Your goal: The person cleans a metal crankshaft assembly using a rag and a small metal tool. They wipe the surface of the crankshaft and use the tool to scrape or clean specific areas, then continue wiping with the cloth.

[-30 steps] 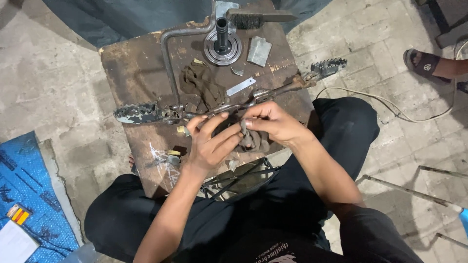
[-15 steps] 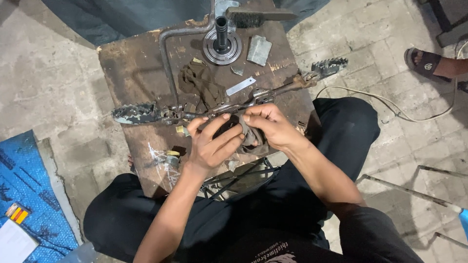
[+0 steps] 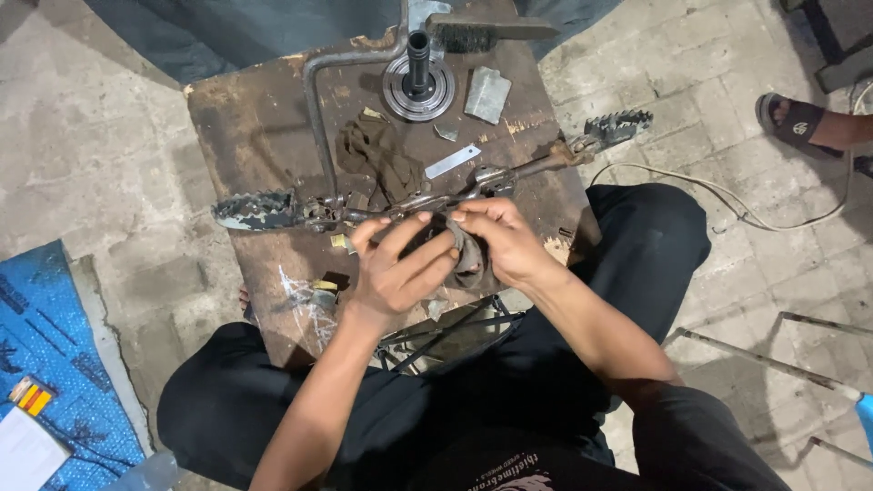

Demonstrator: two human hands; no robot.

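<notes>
Little moved: both hands stay at mid-table. Left hand (image 3: 396,268), fingers spread, and right hand (image 3: 496,238), fingers pinched, grasp a dark rag (image 3: 466,257) against the footpeg bar (image 3: 427,200) lying across the rusty table (image 3: 245,118). Wiping looks partway; bar remains grimy.

workshop | rusty metal workbench (image 3: 245,118) | greasy footpeg bar (image 3: 427,195) | bearing hub (image 3: 418,86) | concrete floor (image 3: 100,173)
</notes>
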